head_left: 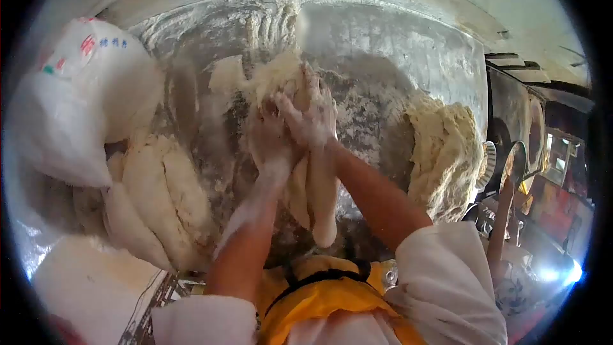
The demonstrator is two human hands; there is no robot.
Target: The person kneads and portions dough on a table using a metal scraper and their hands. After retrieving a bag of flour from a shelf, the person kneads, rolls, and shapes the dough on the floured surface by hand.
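A floury roll of dough (pixel 323 201) lies lengthwise in front of me, its rounded near end pointing towards my body. Both hands press down on its middle. My left hand (pixel 271 133) has its fingers curled into the dough, partly covered by the right. My right hand (pixel 314 114) lies over the dough, fingers stretched forward and thumb apart, touching the left hand. Past the fingertips, a flattened, ragged part of the dough (pixel 281 73) spreads out. Flour coats both hands and the left forearm.
Flour streaks the metal worktop (pixel 383 38). On the left, long dough pieces (pixel 150 195) lie beside a white plastic sack (pixel 96 89). A large rough dough mass (pixel 445 153) sits at the right. Another person's arm (pixel 500 227) shows at the far right.
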